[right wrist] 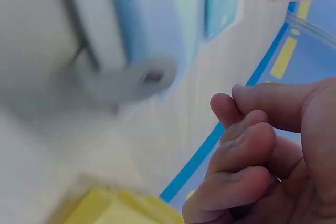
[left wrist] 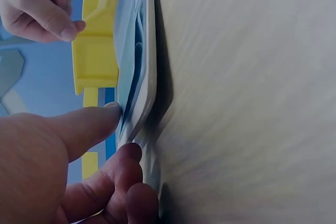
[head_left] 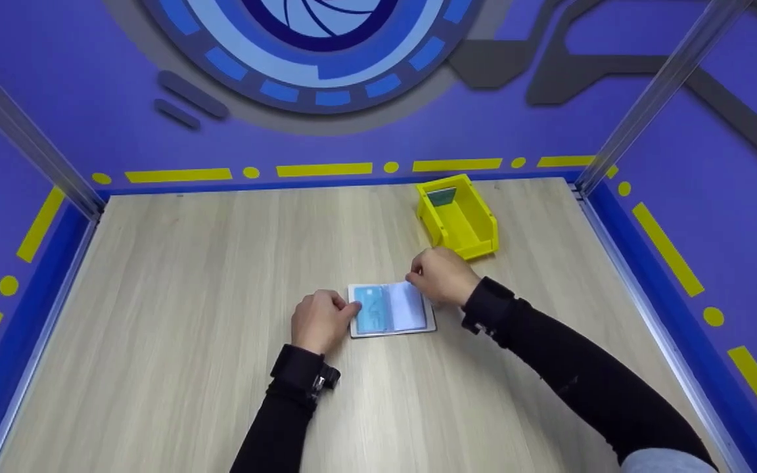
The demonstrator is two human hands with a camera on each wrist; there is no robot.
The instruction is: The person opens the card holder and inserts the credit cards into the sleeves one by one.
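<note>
An opened card holder (head_left: 430, 322) with clear plastic sleeves lies on the table. A light blue card (head_left: 370, 310) shows in its left sleeve; the right sleeve (head_left: 407, 307) looks pale. My left hand (head_left: 319, 320) pinches the holder's left edge, thumb (left wrist: 97, 124) on top and fingertips at the rim in the left wrist view. Over the holder's top right corner is my right hand (head_left: 445, 274), fingers curled and thumb meeting the index fingertip. Nothing shows between them in the right wrist view, where a strap with a metal snap (right wrist: 152, 77) sticks out from the holder.
Behind my right hand stands a yellow bin (head_left: 467, 223) with a small dark green rectangle (head_left: 441, 196) at its inner back. Purple panels (head_left: 326, 148) with yellow marks border the wooden table (head_left: 188, 295) at the back and both sides.
</note>
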